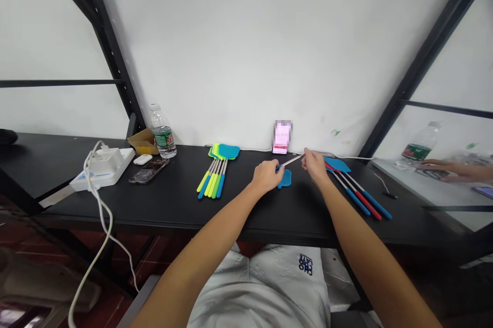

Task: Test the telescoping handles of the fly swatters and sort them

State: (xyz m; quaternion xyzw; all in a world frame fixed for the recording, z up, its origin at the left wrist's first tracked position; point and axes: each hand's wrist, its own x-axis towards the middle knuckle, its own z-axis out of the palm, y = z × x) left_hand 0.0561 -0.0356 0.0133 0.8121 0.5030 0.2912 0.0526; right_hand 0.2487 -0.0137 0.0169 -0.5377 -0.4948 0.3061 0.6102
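While the left hand [267, 176] gripped a metal rod [293, 159] near the frame's centre, the right hand [314, 165] pinched its end.

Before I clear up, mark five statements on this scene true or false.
1. A metal rod runs between the left hand and right hand. True.
2. A labelled bottle stands left of the bunched swatters. True.
3. The bunched swatters have only red handles. False: yellow, blue and green.
4. At right, a red handle lies between two blue handles. True.
5. The lit screen lies flat. False: the lit phone stands near the wall.
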